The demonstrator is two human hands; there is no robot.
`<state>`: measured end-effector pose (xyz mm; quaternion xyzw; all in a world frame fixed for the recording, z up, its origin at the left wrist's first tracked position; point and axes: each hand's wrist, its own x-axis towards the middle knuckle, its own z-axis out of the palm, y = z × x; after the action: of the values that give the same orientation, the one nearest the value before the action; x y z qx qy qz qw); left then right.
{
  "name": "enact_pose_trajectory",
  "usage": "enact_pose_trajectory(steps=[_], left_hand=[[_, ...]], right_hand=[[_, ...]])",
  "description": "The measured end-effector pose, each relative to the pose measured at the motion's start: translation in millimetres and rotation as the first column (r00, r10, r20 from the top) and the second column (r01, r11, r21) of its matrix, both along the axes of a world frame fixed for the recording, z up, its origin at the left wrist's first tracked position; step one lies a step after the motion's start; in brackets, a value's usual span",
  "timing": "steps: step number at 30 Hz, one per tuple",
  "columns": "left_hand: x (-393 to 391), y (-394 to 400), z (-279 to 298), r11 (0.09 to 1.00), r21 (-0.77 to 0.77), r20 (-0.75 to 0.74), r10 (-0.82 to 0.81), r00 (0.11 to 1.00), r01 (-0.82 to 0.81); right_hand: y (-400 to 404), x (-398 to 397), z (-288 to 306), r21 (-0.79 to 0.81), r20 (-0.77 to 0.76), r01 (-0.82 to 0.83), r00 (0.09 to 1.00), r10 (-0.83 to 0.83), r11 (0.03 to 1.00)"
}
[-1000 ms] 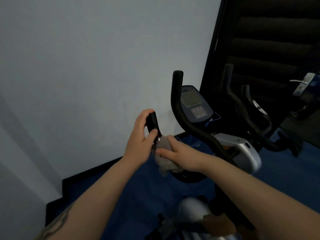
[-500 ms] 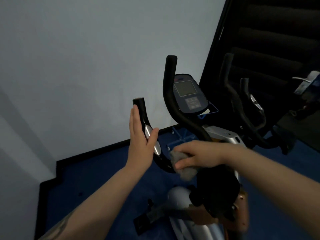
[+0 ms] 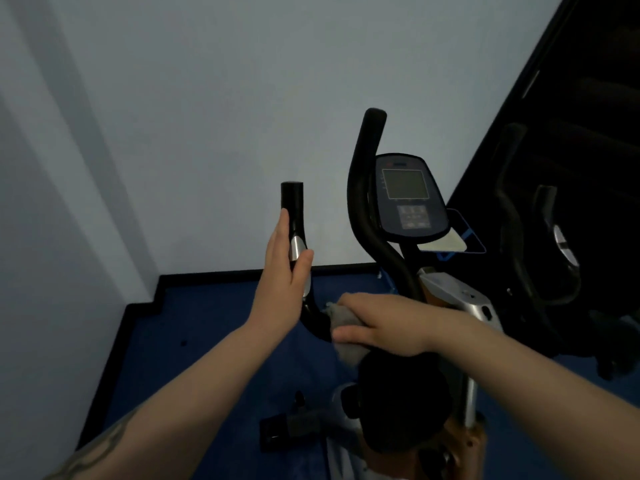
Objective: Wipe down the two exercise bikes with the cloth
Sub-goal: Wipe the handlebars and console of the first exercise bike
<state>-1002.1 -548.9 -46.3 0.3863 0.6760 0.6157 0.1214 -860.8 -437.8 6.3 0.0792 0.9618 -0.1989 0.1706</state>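
The near exercise bike has a black left handlebar (image 3: 292,202) with a silver pulse pad, a taller right handlebar (image 3: 367,174) and a blue-grey console (image 3: 408,199). My left hand (image 3: 280,289) lies flat against the left handlebar with straight fingers, thumb on its other side. My right hand (image 3: 381,323) grips a grey cloth (image 3: 346,327) around the low curved part of that bar. A second bike (image 3: 540,244) stands in the dark at the right, with black handlebars and a silver pad.
A pale wall rises close ahead and to the left. Blue floor mat (image 3: 207,334) with a black skirting edge lies below. The near bike's black saddle (image 3: 401,400) and silver frame (image 3: 460,299) sit under my right arm. Dark steps fill the upper right.
My left hand let go of the bar's tip and now rests flat against the bar. My right hand slid the cloth down the bar toward its lower curve. The camera tilted down slightly.
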Motion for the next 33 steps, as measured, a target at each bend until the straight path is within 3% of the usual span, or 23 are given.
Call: enact_pose_trajectory(steps=[5, 11, 16, 18, 21, 25, 30, 33], left_hand=[[1.9, -5.1, 0.5, 0.999, -0.030, 0.025, -0.009, 1.000, 0.010], [2.1, -16.1, 7.3, 0.993, -0.077, 0.087, -0.083, 0.993, 0.090], [14.5, -16.1, 8.4, 0.997, -0.064, 0.171, -0.022, 0.985, 0.034], [17.8, -18.0, 13.4, 0.996, -0.088, 0.153, 0.021, 0.988, -0.007], [32.2, -21.9, 16.8, 0.990, -0.100, 0.176, 0.116, 0.977, -0.099], [75.3, -24.7, 9.9, 0.941, -0.063, 0.004, 0.334, 0.942, -0.333], [115.4, -19.6, 8.6, 0.923, -0.068, -0.092, 0.372, 0.924, -0.378], [116.5, -23.1, 11.3, 0.909, -0.090, -0.160, 0.391, 0.907, -0.407]], right_hand=[[-17.3, -28.9, -9.9, -0.215, -0.061, 0.101, 0.991, -0.116, 0.971], [-1.0, -6.5, 2.8, 0.015, 0.025, -0.057, 0.998, 0.056, 0.998], [-17.4, -34.4, -15.2, -0.257, -0.104, 0.086, 0.988, -0.116, 0.963], [-11.4, -27.1, -9.3, -0.203, -0.091, 0.029, 0.995, -0.048, 0.979], [10.1, -2.5, 10.2, 0.052, 0.063, -0.183, 0.982, 0.179, 0.982], [10.5, 6.6, 14.6, 0.235, 0.096, -0.262, 0.965, 0.246, 0.936], [3.4, -3.8, 5.2, 0.016, -0.060, -0.211, 0.975, 0.212, 0.977], [13.3, 3.9, 3.7, 0.073, -0.132, -0.209, 0.967, 0.217, 0.975]])
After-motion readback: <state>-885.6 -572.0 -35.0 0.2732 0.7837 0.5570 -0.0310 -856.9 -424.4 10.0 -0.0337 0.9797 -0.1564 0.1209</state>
